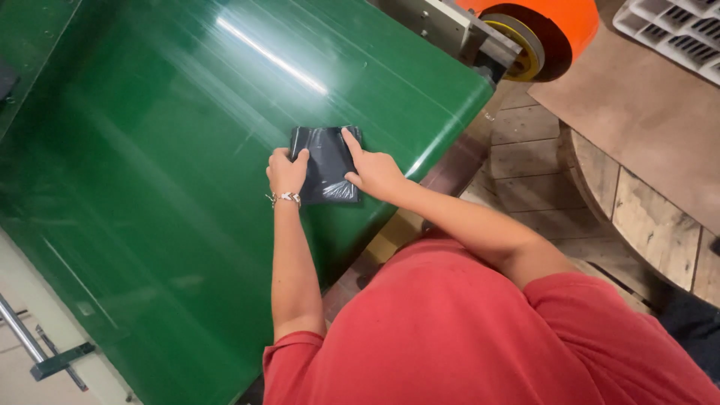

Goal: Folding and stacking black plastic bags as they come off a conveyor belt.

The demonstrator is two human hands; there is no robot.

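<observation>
Here, glossy green belt (pixel 150 187), plank floor (pixel 525 157)

A flat, dark, glossy plastic packet (pixel 327 163) lies on a broad green conveyor belt (pixel 150 187) near its right edge. The left hand (pixel 286 172) rests on the packet's left side, thumb over its edge, a beaded bracelet (pixel 285 198) at the wrist. The right hand (pixel 373 171) presses on the packet's right side, its forefinger stretched toward the top corner. Red sleeves (pixel 480 337) fill the lower frame. An orange roll (pixel 551 30) sits at the belt's far end, above wooden pallet boards (pixel 540 157)
</observation>
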